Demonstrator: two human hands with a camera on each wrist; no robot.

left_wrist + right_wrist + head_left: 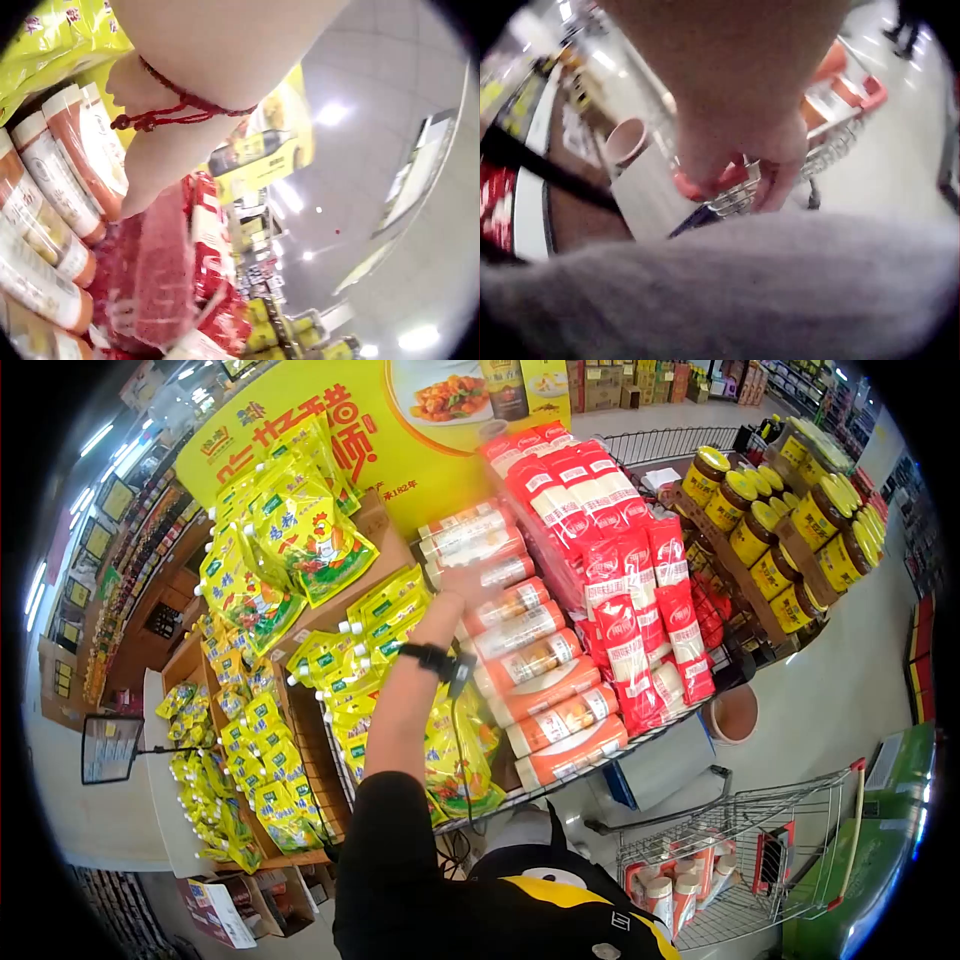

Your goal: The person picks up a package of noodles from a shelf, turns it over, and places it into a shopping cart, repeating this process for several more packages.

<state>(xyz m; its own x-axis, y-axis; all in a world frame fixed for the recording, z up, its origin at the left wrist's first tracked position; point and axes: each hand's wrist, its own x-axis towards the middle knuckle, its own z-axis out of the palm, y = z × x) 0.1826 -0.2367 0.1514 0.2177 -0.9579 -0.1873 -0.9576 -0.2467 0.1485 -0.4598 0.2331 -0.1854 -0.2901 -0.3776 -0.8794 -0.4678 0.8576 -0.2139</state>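
Observation:
In the head view my left hand [478, 584], blurred, reaches over a row of cylindrical orange-and-white packs [535, 660]. A black strap with a small camera circles its wrist. In the left wrist view the left hand [150, 146] is spread at the end of one orange-and-white pack [90, 146], with red bags [161, 277] just below its fingers. My right hand [739, 161] appears only in the right wrist view. It hangs with fingers down, overlapping the red-trimmed shopping cart [825, 154] behind it.
Yellow pouches [325, 540] are stacked left of the packs. Red-and-white bags [580, 490] lie to their right, beyond them yellow-lidded jars [735, 500]. A wire shopping cart [800, 810] holding several similar packs [685, 890] stands lower right, near a pinkish bucket [733, 715].

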